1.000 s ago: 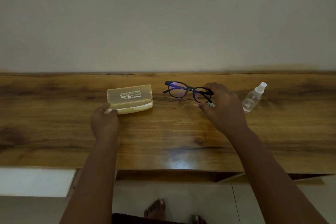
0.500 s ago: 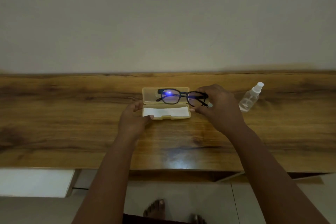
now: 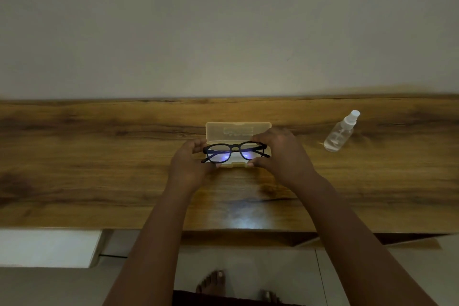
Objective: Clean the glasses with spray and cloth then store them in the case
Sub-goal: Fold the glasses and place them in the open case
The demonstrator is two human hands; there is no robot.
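Observation:
Black-framed glasses [image 3: 234,147] hang just above the open yellowish case [image 3: 238,130], whose lid stands upright behind them. My left hand [image 3: 190,164] grips the left end of the frame, and my right hand [image 3: 280,154] grips the right end near the hinge. The temples look unfolded and point toward me. The lenses cover most of the case's base; only its front lip [image 3: 238,164] shows. A clear spray bottle [image 3: 340,131] with a white nozzle stands to the right, apart from both hands. The cloth is hidden from view.
The wooden table [image 3: 99,169] runs the full width against a plain wall. Its front edge is close to me. Below it are a tiled floor, a white object [image 3: 47,247] at the lower left and my bare feet [image 3: 213,283].
The case has slid from the left to the table's middle. My right hand brought the glasses over its base, and my left hand left the case and took the frame's left end.

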